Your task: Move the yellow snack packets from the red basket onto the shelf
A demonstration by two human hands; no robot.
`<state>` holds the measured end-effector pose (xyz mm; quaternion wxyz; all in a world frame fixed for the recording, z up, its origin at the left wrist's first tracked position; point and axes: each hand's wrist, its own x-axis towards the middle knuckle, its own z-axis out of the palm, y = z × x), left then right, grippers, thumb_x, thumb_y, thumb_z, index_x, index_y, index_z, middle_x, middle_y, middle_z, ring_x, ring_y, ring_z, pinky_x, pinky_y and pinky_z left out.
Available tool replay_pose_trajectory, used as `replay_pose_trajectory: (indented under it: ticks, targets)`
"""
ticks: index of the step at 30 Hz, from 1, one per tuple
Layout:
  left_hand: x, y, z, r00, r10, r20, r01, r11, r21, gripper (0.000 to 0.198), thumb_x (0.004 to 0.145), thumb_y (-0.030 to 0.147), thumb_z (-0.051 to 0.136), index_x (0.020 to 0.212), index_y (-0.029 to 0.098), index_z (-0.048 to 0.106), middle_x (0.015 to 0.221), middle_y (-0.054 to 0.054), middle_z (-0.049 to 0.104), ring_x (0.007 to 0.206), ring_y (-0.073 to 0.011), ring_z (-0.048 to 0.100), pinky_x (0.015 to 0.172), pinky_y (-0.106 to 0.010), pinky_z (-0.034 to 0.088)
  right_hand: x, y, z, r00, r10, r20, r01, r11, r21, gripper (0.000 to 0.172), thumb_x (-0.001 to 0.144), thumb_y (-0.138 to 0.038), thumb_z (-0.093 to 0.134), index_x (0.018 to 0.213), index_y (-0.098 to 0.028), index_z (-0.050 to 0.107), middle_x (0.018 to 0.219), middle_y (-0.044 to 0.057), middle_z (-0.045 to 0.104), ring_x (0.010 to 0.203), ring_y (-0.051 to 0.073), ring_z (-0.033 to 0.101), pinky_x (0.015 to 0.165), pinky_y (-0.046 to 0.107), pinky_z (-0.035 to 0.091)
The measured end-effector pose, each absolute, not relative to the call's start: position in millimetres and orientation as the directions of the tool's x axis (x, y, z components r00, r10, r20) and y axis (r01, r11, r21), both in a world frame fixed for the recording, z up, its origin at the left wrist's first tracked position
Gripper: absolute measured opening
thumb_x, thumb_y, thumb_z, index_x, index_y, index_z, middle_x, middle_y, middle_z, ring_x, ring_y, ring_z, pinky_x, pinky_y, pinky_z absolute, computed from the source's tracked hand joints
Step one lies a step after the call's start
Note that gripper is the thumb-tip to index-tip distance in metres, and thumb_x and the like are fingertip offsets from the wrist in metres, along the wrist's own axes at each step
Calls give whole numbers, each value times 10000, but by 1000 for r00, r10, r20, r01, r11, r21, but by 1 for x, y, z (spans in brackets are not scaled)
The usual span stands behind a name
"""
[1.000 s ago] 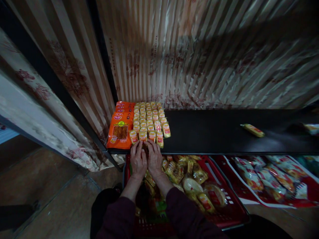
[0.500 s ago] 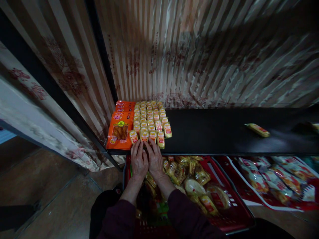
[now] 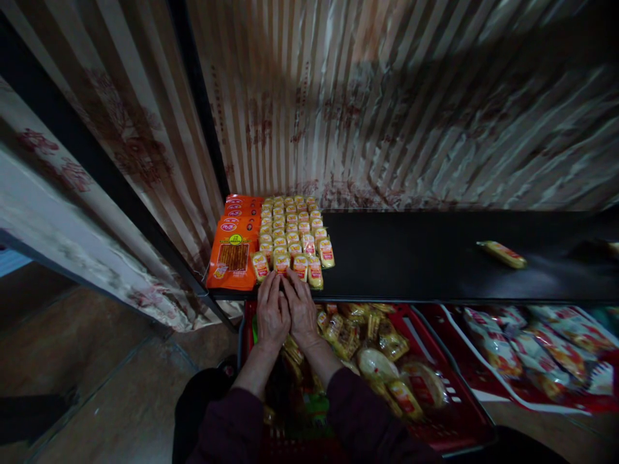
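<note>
Rows of small yellow-wrapped snack cakes (image 3: 293, 237) stand close together on a black shelf. My left hand (image 3: 273, 316) is at the shelf's front edge, its outstretched fingertips touching the lower end of a front-row snack cake (image 3: 281, 261). Beside it and touching it, my right hand (image 3: 300, 312) rests its stretched fingers against the neighbouring front cake (image 3: 300, 264). Neither hand is wrapped round a pack; the thumbs are mostly hidden. Left of the cakes lie overlapping orange snack packets (image 3: 233, 258).
One loose yellow pack (image 3: 503, 254) lies farther right on the black shelf (image 3: 401, 258). Below the edge is a red basket (image 3: 454, 412) of mixed wrapped snacks, with another red basket (image 3: 488, 380) of bagged goods to its right. A black post (image 3: 198, 96) rises at left before striped curtains.
Both hands have shifted very slightly right along the front row. The third front cake from the left now sits nearer the fourth. The view has barely moved.
</note>
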<state>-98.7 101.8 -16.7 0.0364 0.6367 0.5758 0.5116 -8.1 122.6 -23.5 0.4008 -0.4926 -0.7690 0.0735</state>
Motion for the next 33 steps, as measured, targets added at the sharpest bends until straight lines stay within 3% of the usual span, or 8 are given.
replay_pose_trajectory:
  ticks: [8, 12, 23, 33]
  targets:
    - [-97, 101, -19, -181, 750, 636, 712, -346, 611, 451, 884, 146, 358, 1309, 141, 508, 1356, -154, 507, 1302, -224, 419, 1076, -461, 373, -3, 120, -22, -226, 788, 573, 635, 565, -527, 447, 923, -181, 413, 1363, -237, 467, 1380, 82, 509, 1264, 195, 466, 1063, 430, 414]
    - [-95, 101, -20, -173, 752, 636, 727, -339, 598, 456, 877, 128, 365, 1312, 135, 501, 1370, -161, 491, 1317, -234, 397, 1076, -476, 367, 3, 113, -19, -186, 771, 609, 673, 552, -493, 402, 922, -204, 444, 1315, -239, 524, 1383, 75, 506, 1270, 208, 438, 1054, 434, 413]
    - [-90, 100, -20, -180, 729, 660, 757, -326, 567, 493, 806, 40, 413, 1272, 155, 526, 1389, -158, 445, 1335, -258, 362, 1059, -505, 382, 23, 106, -21, -84, 772, 630, 775, 448, -445, 399, 883, -134, 437, 1233, -254, 587, 1519, 55, 314, 1397, 263, 249, 1064, 527, 352]
    - [-91, 99, -22, -173, 735, 655, 758, -325, 565, 472, 820, 29, 411, 1257, 154, 540, 1417, -163, 401, 1365, -257, 307, 1080, -507, 351, 27, 111, -22, -123, 772, 623, 788, 458, -412, 421, 889, -134, 436, 1267, -274, 560, 1548, 49, 235, 1410, 269, 210, 1065, 510, 350]
